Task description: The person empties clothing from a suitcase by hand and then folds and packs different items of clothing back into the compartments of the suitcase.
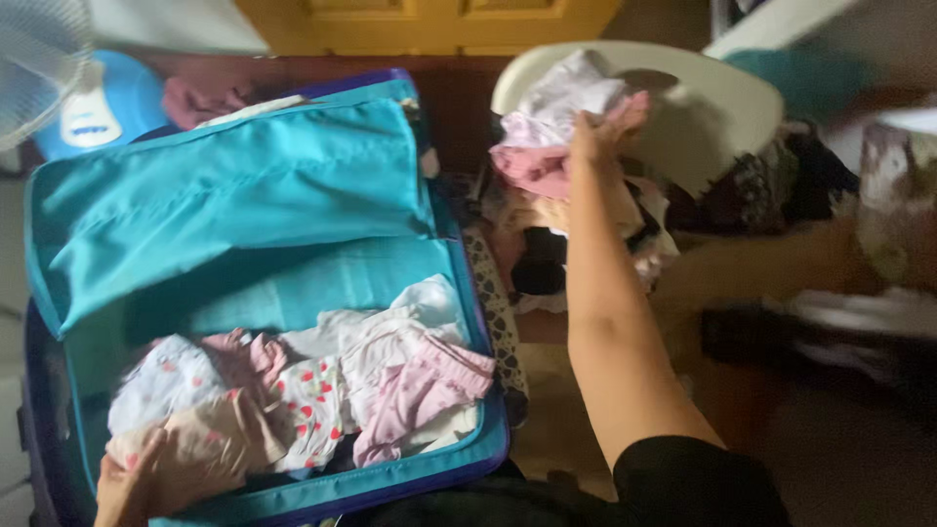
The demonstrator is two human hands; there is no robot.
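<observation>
Dim room, dark floor [839, 459], yellow cabinet [429, 24] at the back; right hand [600, 132] reaches up and away from the body, fingers closed on a pale pink garment [547, 161] at the top of the clothes pile [576, 234]; garment sits directly under and just left of the fingertips, bunched, no clear long axis; pile spills out of a white basket [722, 107] lying just right of the fingers; right hand is the one on it, left hand well apart. Left hand [127, 488] low at the near left corner of the open blue suitcase [410, 478], fingers resting on a beige garment [210, 444]; whether they clamp it, cannot tell, blurred. Beside it a strawberry-print piece [312, 405] and pink striped clothing [420, 390]; teal lining flap [234, 185] folded over the far half. Fan [39, 59] far left.
</observation>
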